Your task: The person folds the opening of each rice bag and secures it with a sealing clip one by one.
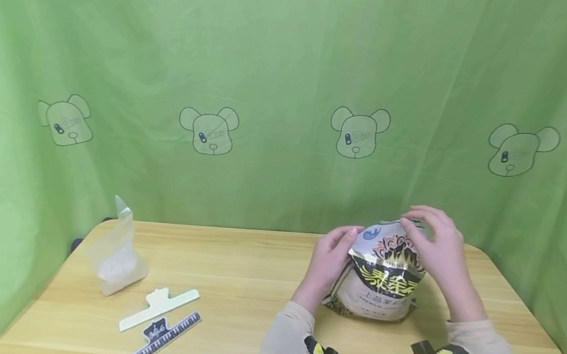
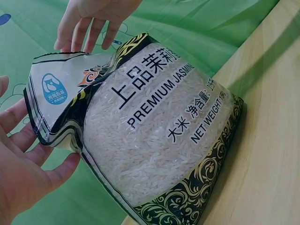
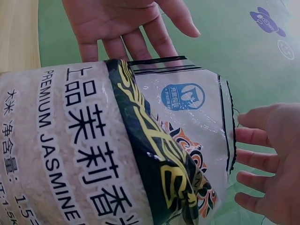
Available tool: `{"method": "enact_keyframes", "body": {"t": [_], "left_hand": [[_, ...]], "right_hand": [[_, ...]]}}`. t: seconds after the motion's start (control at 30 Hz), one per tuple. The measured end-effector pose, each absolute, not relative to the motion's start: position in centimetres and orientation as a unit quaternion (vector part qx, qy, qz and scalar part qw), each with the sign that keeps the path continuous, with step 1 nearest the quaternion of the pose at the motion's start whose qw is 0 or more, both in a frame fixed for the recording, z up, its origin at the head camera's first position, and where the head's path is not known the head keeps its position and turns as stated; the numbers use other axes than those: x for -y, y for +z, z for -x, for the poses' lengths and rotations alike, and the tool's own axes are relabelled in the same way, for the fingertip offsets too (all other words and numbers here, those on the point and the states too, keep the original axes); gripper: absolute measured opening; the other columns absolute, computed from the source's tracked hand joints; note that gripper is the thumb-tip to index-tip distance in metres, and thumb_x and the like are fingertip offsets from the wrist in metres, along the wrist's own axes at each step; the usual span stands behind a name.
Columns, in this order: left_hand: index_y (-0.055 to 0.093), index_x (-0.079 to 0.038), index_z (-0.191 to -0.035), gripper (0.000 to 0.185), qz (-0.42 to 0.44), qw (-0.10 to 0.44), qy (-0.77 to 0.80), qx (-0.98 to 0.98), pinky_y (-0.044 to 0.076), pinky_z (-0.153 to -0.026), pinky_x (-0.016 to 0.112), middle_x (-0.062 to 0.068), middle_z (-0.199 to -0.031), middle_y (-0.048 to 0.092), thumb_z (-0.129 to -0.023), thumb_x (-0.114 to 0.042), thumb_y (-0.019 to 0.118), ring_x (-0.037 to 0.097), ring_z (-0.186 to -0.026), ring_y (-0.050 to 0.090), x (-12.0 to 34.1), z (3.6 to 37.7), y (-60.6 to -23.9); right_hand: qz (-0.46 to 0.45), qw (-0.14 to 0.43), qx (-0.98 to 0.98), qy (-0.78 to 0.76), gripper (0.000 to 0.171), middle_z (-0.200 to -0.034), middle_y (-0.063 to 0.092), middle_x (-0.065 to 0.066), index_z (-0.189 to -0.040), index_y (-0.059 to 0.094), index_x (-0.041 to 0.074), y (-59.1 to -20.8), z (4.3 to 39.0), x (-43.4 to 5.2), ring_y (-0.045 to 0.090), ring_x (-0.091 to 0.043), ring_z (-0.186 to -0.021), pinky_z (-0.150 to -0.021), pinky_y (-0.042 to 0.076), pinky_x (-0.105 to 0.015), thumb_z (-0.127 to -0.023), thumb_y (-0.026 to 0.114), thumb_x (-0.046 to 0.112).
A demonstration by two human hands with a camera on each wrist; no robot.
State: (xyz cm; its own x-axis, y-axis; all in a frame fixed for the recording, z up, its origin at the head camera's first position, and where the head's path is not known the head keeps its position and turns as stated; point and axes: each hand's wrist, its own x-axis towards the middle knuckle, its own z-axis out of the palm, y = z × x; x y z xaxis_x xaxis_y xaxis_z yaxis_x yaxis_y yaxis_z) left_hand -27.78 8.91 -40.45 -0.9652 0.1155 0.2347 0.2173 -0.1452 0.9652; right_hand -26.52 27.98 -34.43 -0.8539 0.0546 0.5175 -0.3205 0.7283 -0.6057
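Two hands at the rice bag

I see the glossy black-and-gold plastic rice bag (image 1: 382,273) standing on the wooden table (image 1: 246,270). My left hand (image 1: 329,258) rests flat-fingered against its side; my right hand (image 1: 439,245), fingers straight, touches its top. Left of the bag lies a white plastic clip (image 1: 159,309).

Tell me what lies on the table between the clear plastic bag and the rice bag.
Head view: a white clip and black ruler-like clip; otherwise bare table.

Head high; wrists close on rice bag (image 1: 382,273).
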Motion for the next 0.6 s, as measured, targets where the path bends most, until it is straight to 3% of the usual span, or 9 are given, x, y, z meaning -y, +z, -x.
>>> {"method": "enact_keyframes", "body": {"t": [0.2,0.6], "left_hand": [[0.071,-0.022,-0.109,0.029,0.127,0.032,-0.751,0.647,0.049,-0.097,0.033,-0.005,-0.108,0.072,-0.097,-0.043,0.054,0.009,-0.102,0.063,-8.94,27.73,-40.48],[0.072,-0.023,-0.105,0.029,0.131,0.038,-0.738,0.661,0.047,-0.099,0.034,-0.007,-0.110,0.071,-0.097,-0.043,0.054,0.007,-0.105,0.062,-8.94,27.74,-40.53]], "right_hand": [[-0.063,0.244,0.895,0.368,0.043,-0.139,0.051,-0.026,-0.115,0.062,0.000,-34.46,26.64,-28.01,0.041,-0.050,-0.129,-0.102,0.024,-0.076,-0.098,0.056,0.039],[-0.072,0.238,0.900,0.359,0.036,-0.138,0.051,-0.027,-0.112,0.062,0.003,-34.51,26.54,-28.12,0.041,-0.050,-0.128,-0.101,0.025,-0.076,-0.096,0.061,0.035]]}}
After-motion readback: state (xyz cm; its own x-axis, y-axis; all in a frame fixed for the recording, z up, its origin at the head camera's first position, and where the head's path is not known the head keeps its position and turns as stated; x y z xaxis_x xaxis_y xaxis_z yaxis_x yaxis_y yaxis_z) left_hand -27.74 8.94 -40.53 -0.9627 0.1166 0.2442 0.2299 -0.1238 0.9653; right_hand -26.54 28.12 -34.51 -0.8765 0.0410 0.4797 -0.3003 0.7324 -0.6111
